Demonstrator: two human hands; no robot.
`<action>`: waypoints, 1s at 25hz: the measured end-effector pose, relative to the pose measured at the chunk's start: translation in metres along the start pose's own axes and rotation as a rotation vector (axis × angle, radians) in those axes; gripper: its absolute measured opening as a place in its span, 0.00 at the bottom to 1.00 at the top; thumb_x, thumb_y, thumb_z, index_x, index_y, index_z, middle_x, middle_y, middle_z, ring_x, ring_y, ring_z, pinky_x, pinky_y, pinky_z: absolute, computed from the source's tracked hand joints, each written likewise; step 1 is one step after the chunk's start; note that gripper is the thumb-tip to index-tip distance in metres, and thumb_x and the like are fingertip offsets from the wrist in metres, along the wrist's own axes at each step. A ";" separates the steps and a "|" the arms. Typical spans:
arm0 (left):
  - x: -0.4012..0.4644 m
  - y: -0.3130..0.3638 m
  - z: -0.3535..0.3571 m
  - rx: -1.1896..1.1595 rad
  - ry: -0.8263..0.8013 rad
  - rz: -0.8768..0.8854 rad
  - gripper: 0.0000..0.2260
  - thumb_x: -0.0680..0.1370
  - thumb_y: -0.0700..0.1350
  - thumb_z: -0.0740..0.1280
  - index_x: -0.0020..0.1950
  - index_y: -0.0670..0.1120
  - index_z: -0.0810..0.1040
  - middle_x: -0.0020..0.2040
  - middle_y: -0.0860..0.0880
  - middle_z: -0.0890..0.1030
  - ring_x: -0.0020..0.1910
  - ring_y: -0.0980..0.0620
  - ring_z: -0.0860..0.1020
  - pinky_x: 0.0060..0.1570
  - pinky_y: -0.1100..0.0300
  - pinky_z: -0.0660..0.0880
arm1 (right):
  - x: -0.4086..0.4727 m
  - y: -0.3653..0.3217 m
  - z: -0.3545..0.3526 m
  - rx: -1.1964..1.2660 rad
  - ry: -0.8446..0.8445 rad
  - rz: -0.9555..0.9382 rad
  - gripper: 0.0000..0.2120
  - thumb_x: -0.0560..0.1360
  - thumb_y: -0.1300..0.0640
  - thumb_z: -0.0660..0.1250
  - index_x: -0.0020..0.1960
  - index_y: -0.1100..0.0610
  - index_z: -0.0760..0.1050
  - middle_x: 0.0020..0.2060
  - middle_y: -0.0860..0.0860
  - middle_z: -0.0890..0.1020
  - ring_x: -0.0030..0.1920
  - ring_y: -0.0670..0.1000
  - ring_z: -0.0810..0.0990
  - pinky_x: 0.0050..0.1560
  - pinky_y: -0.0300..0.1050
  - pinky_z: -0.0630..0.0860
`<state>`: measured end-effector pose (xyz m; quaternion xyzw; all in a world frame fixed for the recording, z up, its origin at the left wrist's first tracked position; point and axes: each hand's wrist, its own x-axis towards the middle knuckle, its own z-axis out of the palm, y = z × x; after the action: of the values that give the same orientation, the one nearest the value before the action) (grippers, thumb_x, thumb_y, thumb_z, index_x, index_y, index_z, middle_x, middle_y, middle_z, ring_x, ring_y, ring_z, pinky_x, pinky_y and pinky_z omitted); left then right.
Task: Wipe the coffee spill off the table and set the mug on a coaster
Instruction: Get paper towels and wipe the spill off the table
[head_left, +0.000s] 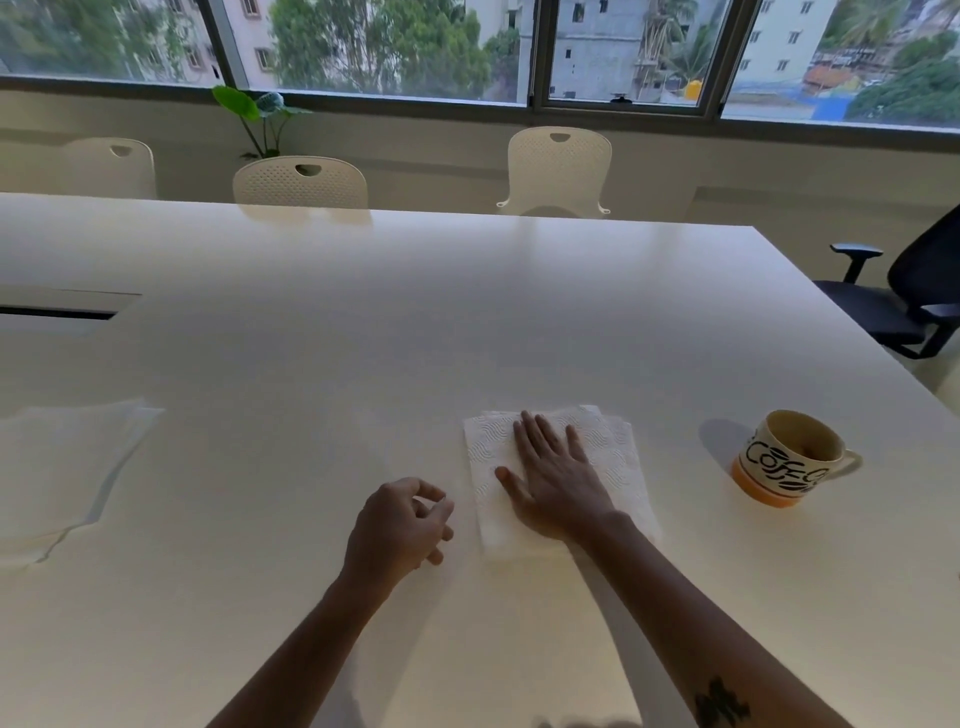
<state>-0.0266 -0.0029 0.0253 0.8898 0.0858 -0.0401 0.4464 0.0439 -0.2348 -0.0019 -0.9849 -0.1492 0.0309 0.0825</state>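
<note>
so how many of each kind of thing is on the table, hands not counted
paper towel under the right hand: 1
coffee mug: 1
pale sheets at the table's left edge, too faint to identify: 1 pile
coaster: 0 seen
total: 3

The broad glossy surface (363, 338) is plain white. The square white paper towel (613, 457) carries an embossed wavy pattern. Near the right edge, the cream ceramic mug (779, 467) has black lettering, black coffee-bean shapes and an orange band round its base.
</note>
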 end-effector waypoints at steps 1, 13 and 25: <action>0.000 -0.002 -0.001 -0.020 0.009 -0.002 0.03 0.79 0.51 0.73 0.48 0.54 0.81 0.34 0.58 0.87 0.27 0.53 0.86 0.30 0.57 0.81 | 0.000 0.000 0.006 -0.029 -0.003 0.004 0.42 0.84 0.30 0.39 0.88 0.56 0.40 0.88 0.52 0.41 0.87 0.50 0.37 0.86 0.62 0.39; 0.001 0.000 0.006 -0.060 0.003 0.067 0.01 0.80 0.49 0.73 0.49 0.53 0.84 0.35 0.58 0.88 0.28 0.55 0.85 0.38 0.56 0.85 | 0.001 -0.018 0.007 -0.057 -0.046 -0.082 0.41 0.84 0.32 0.39 0.88 0.56 0.38 0.88 0.52 0.39 0.87 0.52 0.37 0.85 0.67 0.38; 0.008 0.007 0.012 0.095 -0.020 0.256 0.10 0.76 0.55 0.76 0.56 0.56 0.85 0.37 0.60 0.87 0.35 0.63 0.84 0.48 0.58 0.84 | 0.002 0.019 0.003 0.016 0.005 0.153 0.42 0.84 0.31 0.37 0.87 0.58 0.38 0.87 0.53 0.39 0.86 0.51 0.33 0.84 0.63 0.32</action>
<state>-0.0176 -0.0155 0.0227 0.9132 -0.0352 0.0042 0.4061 0.0512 -0.2516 -0.0086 -0.9928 -0.0731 0.0360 0.0880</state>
